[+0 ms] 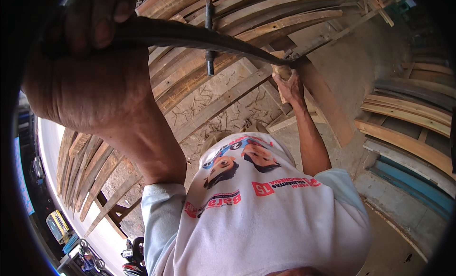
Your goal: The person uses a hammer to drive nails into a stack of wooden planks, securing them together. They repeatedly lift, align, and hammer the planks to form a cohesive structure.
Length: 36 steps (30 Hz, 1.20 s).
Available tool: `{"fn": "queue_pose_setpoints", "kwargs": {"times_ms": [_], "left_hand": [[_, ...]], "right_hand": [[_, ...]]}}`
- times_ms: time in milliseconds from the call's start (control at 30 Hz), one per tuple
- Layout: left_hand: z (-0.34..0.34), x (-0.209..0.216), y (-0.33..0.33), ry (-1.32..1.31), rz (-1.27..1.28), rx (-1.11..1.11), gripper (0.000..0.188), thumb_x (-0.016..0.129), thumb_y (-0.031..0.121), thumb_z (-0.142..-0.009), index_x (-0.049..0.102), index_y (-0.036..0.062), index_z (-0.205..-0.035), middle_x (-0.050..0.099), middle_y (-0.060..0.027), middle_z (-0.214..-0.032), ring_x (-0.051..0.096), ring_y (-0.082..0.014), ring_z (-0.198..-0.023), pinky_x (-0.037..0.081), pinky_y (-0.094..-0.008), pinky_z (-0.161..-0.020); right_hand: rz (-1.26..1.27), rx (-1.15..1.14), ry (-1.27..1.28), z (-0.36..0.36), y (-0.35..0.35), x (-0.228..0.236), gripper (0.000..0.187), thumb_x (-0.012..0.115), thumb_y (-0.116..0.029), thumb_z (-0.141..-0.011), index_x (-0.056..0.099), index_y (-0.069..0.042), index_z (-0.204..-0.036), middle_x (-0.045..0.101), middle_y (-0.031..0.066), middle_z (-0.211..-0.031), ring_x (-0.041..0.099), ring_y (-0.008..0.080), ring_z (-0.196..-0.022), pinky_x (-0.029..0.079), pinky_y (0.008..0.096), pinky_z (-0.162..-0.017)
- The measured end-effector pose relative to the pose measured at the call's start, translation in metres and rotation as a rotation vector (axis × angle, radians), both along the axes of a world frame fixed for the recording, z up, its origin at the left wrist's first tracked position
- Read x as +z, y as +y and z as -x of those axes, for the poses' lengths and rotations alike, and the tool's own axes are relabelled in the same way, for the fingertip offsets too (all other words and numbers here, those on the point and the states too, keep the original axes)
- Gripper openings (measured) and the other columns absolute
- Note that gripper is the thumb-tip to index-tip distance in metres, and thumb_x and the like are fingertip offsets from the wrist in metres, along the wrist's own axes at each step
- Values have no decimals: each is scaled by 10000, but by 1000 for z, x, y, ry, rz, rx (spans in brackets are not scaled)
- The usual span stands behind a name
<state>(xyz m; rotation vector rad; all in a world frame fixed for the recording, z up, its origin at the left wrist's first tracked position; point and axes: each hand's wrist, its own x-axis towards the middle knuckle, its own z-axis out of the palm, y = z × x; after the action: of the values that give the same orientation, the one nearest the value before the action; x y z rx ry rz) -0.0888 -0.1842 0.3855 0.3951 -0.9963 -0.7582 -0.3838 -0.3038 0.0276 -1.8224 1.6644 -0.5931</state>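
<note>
My left hand (90, 76), large at the upper left, has its fingers wrapped round one end of a long dark twisted band (175, 34). The band curves away and narrows toward the far end. A short dark metal rod (209, 17) crosses it near the middle; whether it goes through the band I cannot tell. At the far end my right hand (292, 88) is closed on a light wooden piece (283, 73), which meets or lies right by the band's tip. A wide brown board (327, 102) slants down just right of that hand.
Several curved wooden planks (285, 23) lie side by side at the back, over a dusty floor (204, 93). More slats (90, 174) fan out on the left. Stacked boards (408, 119) stand on the right. A motorbike (135, 257) is at the lower left.
</note>
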Motion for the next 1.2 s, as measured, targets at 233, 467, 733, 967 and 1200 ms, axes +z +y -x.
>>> {"fn": "queue_pose_setpoints", "kwargs": {"times_ms": [233, 467, 733, 967, 1200], "left_hand": [[-19, -15, 22, 87, -23, -68, 463, 676, 382, -906, 393, 217, -578, 320, 47, -561, 333, -111, -585, 339, -304, -685], [-73, -175, 140, 320, -208, 313, 318, 553, 314, -1003, 485, 160, -733, 406, 27, -560, 418, -110, -533, 406, -307, -660], [20, -356, 270, 1290, -360, 603, 358, 551, 286, -911, 353, 151, -646, 337, 3, -543, 383, -141, -502, 427, -320, -635], [41, -370, 339, 1388, -346, 670, 376, 572, 357, -955, 416, 139, -691, 359, 31, -528, 389, -113, -472, 423, -302, -610], [17, -347, 404, 1302, -352, 690, 391, 576, 385, -972, 427, 132, -713, 355, 36, -523, 373, -104, -461, 407, -293, -585]], "right_hand": [[47, 47, -83, 22, -23, -40, 803, 764, -495, -859, 510, 121, -1307, 653, 291, -1180, 666, 408, -1091, 529, 475, -926], [-18, 12, -55, 18, -19, -22, 807, 791, -456, -828, 491, 96, -1334, 635, 307, -1185, 659, 416, -1102, 530, 479, -905], [24, 216, 40, 19, -31, 4, 1006, 801, -248, -812, 216, -7, -1594, 375, 304, -1562, 399, 422, -1455, 372, 455, -1181], [59, 467, 432, 6, -29, 62, 919, 796, -160, -803, 367, -305, -1602, 605, 196, -1303, 617, 409, -1183, 527, 493, -985], [142, 634, 429, 10, -5, 72, 830, 768, -183, -839, 410, -342, -1571, 602, 212, -1234, 644, 415, -1143, 545, 529, -931]]}}
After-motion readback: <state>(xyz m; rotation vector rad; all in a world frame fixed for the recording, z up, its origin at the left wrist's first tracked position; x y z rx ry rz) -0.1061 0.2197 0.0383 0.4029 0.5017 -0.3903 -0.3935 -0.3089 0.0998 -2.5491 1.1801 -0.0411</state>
